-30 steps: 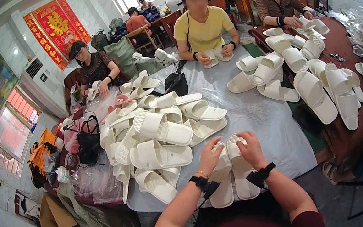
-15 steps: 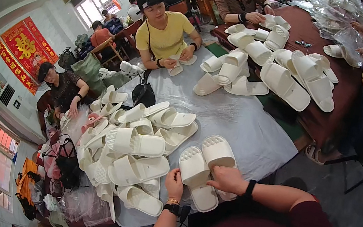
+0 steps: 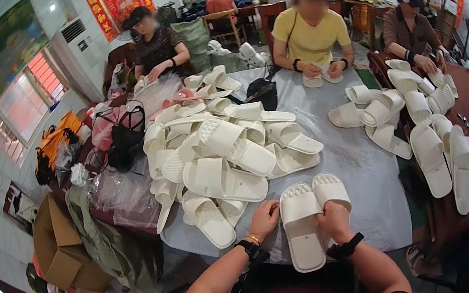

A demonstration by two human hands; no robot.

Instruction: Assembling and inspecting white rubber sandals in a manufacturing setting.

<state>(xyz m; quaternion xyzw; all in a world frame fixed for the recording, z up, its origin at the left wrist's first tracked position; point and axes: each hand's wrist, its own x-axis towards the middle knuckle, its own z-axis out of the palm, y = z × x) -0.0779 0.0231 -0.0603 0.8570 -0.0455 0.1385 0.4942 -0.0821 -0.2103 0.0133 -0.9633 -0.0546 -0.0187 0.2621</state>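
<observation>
Two white slippers lie sole-up side by side at the table's near edge. My left hand [image 3: 265, 216] grips the left slipper [image 3: 300, 233] at its side. My right hand [image 3: 336, 219] rests on the right slipper [image 3: 331, 190], fingers curled over it. Both wrists wear dark bands. Just left of my hands a heap of white slippers [image 3: 220, 156] covers the grey plastic-covered table [image 3: 367, 176].
Another group of white slippers [image 3: 431, 131] lies at the right on a brown table. A person in yellow [image 3: 311, 31] sits opposite, others at the left and far right. A black bag [image 3: 126, 137] and a cardboard box [image 3: 63, 248] stand at the left.
The view has swung and steadied. My hands have brought the pair of slippers together sole-up at the table's near edge, both hands still on them.
</observation>
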